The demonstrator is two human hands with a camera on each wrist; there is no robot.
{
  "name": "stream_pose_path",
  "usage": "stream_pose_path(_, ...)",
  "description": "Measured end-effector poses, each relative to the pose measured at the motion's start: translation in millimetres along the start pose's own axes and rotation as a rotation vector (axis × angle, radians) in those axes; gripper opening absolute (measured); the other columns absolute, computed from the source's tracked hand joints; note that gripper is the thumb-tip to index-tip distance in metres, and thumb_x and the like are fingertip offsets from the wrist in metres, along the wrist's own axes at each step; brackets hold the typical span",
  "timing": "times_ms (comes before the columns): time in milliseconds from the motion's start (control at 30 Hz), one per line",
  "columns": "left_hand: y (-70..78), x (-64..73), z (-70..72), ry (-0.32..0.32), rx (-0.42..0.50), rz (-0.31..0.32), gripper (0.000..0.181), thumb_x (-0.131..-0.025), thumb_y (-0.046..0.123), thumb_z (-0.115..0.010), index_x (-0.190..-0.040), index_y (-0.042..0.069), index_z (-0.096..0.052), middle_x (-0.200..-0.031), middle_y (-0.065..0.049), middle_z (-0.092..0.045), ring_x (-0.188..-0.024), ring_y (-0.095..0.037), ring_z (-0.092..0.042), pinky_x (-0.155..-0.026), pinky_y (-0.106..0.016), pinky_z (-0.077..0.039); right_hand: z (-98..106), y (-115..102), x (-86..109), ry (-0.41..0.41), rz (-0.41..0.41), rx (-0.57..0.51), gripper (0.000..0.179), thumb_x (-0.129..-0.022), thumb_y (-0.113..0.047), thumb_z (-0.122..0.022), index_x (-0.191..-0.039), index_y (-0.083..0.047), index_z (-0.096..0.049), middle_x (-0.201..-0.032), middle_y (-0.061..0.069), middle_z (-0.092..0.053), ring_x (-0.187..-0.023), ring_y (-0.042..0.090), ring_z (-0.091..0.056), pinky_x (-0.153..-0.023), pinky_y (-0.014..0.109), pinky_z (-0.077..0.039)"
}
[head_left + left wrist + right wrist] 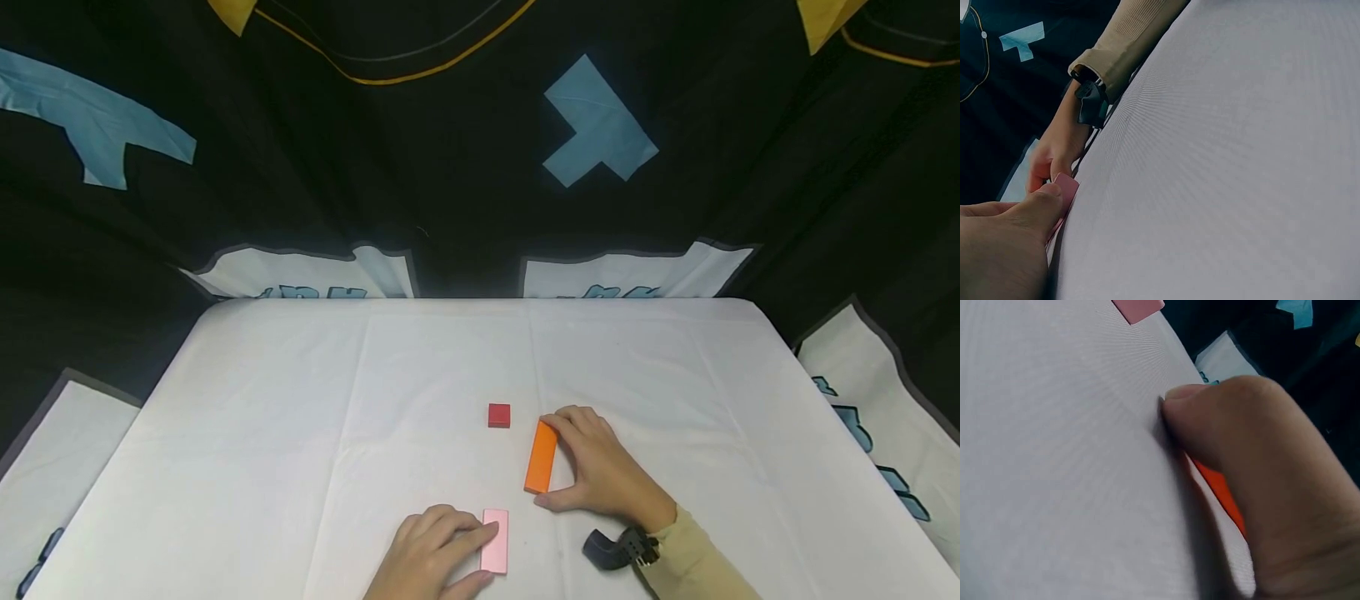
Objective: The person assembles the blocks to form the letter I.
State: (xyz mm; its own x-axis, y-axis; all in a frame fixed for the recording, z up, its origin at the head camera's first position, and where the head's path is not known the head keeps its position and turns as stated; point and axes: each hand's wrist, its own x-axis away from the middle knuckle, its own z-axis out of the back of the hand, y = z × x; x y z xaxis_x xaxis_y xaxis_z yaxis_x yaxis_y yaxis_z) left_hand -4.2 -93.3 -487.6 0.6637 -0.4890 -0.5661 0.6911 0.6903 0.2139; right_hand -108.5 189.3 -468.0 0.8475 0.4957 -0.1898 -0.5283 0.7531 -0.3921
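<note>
A small red block (499, 416) lies on the white cloth, ahead of the left hand and to the left of the right one. The left hand (431, 550) pinches a pink rectangular block (494, 542), its index finger on the upper left side and its thumb near the lower end. In the left wrist view the thumb (1047, 190) presses against the pink block (1067, 187). An orange block (542, 457), long and slightly slanted, is held end to end by the right hand (596, 462). In the right wrist view the thumb hides most of the orange block (1222, 494).
White cloth covers the table (247, 417). A dark curtain (465, 192) with light blue and yellow shapes hangs along its far edge. A black device (618, 550) is strapped at the right wrist, by the tan sleeve (693, 562).
</note>
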Motion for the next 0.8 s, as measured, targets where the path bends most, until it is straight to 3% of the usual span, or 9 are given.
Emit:
stream_pose_path(400,0.7,0.5,1.0,-0.016,0.018,0.011,0.046,-0.080,0.050,-0.076,-0.121,0.032,-0.069,-0.109,0.019,-0.060,-0.101,-0.003,-0.053,-0.081,-0.028,-0.046,1,-7,-5.3,0.010,0.005,-0.196,0.100,-0.063,-0.062,-0.085,-0.144,-0.017,-0.048,-0.132,-0.006,-0.048,-0.124,0.011,-0.040,-0.104,0.046,-0.045)
stream_pose_path(800,-1.1,-0.8,1.3,0.007,0.023,-0.013,0.044,-0.080,0.049,-0.076,-0.120,0.031,-0.070,-0.108,0.018,-0.061,-0.100,-0.004,-0.054,-0.081,-0.028,-0.047,2,-25,-14.7,-0.083,-0.005,-0.360,0.098,-0.063,-0.050,-0.090,-0.145,-0.018,-0.047,-0.135,-0.012,-0.043,-0.125,0.007,-0.045,-0.111,0.039,-0.042)
